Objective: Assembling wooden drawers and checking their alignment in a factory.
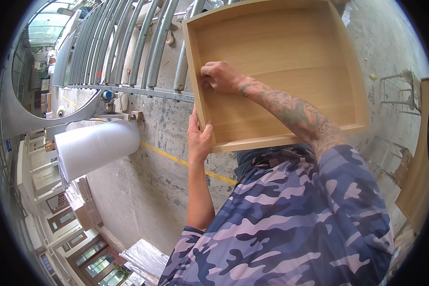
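A shallow wooden drawer box (291, 57) is held upright above the concrete floor (148, 190). The left hand (199, 136) grips its left wall from outside; the right hand (219, 76), fingers curled, presses inside that wall. A roll of white foam wrap (95, 148) lies left.

We see a large white roll of wrapping film (97, 148) at left, lying on its side above stacked white framed panels. Near the lower edge, we note flat bundles wrapped in clear plastic (145, 257). A small blue label (8, 145) sits at far left; its detail is unreadable.
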`<state>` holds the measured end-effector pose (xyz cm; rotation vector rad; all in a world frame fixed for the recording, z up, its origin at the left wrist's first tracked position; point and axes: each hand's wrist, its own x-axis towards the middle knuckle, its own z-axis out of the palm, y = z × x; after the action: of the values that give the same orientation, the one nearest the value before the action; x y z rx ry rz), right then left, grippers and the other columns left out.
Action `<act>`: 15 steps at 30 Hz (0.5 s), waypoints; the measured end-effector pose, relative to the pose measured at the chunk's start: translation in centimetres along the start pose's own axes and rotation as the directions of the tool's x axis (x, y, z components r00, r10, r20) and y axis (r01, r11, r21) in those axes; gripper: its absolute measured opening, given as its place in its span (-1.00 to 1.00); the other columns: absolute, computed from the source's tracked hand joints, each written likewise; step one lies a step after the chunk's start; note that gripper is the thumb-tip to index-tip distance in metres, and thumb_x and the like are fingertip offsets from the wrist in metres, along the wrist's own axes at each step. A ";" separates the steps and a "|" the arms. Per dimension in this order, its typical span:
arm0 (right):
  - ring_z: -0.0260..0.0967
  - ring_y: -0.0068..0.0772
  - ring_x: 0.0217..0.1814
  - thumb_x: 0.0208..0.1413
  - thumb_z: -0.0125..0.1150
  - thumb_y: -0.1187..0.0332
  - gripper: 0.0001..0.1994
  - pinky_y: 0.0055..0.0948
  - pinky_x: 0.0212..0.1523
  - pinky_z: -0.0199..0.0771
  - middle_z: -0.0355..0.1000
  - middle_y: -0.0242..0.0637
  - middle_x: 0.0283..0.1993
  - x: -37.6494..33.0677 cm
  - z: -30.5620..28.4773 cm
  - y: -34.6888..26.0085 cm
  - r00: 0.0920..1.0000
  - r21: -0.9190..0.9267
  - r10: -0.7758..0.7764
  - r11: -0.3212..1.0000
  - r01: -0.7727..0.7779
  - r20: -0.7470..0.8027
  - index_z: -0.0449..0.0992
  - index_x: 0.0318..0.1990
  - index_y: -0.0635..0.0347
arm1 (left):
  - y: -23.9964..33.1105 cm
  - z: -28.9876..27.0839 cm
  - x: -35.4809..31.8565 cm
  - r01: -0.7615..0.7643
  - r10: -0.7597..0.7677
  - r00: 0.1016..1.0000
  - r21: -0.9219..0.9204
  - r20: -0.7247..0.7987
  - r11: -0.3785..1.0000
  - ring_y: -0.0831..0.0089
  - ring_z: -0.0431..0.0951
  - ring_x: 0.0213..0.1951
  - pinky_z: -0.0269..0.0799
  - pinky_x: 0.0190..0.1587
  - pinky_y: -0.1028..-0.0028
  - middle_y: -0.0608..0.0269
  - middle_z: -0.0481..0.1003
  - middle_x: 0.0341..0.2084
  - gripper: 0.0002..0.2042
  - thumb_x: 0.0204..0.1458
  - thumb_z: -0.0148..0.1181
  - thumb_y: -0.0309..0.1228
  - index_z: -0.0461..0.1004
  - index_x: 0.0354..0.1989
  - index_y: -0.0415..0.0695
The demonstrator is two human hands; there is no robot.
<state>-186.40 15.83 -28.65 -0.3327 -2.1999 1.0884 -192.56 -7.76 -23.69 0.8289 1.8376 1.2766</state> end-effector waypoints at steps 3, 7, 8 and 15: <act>0.58 -0.04 -0.13 0.11 0.37 0.33 -0.91 -0.13 -0.14 0.61 0.58 -0.26 -0.20 -0.6 -0.5 -0.1 0.983 -0.118 -0.121 0.983 0.138 0.139 0.62 -0.27 0.08 | -0.2 0.0 0.1 -0.026 0.026 1.000 0.054 0.005 0.998 0.32 0.39 0.31 0.28 0.37 0.36 0.06 0.36 0.30 -0.34 0.18 0.10 -0.63 0.17 0.51 -0.27; 0.60 -0.06 -0.12 0.13 0.33 0.29 -0.90 -0.11 -0.13 0.63 0.59 -0.26 -0.20 -1.0 -0.4 -1.3 0.985 -0.098 -0.055 0.993 0.071 0.164 0.59 -0.33 0.07 | 0.1 -0.3 -0.1 -0.027 0.027 1.000 0.089 0.004 0.996 0.51 0.45 0.22 0.34 0.30 0.46 0.21 0.44 0.27 -0.37 0.26 0.08 -0.64 0.14 0.53 -0.25; 0.61 -0.07 -0.12 0.14 0.33 0.28 -0.90 -0.12 -0.13 0.64 0.58 -0.27 -0.20 -1.0 -0.3 -1.4 0.988 -0.126 -0.067 0.988 0.085 0.141 0.59 -0.32 0.06 | 0.1 -0.3 -0.1 -0.035 0.035 0.999 0.099 0.002 0.994 0.51 0.45 0.23 0.34 0.31 0.46 0.20 0.43 0.28 -0.38 0.26 0.08 -0.64 0.14 0.53 -0.25; 0.62 -0.04 -0.13 0.15 0.31 0.28 -0.89 -0.12 -0.17 0.66 0.59 -0.24 -0.15 -0.3 -0.3 -0.5 0.997 -0.113 -0.047 0.992 0.054 0.064 0.59 -0.26 0.08 | 0.6 0.0 0.0 -0.020 0.019 1.000 0.073 0.013 0.997 0.45 0.41 0.30 0.32 0.35 0.42 0.14 0.38 0.34 -0.37 0.25 0.06 -0.65 0.12 0.53 -0.27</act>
<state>-185.95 15.54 -28.26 -0.2948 -2.3181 0.9591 -192.51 -7.65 -23.12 0.8935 1.8808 1.2197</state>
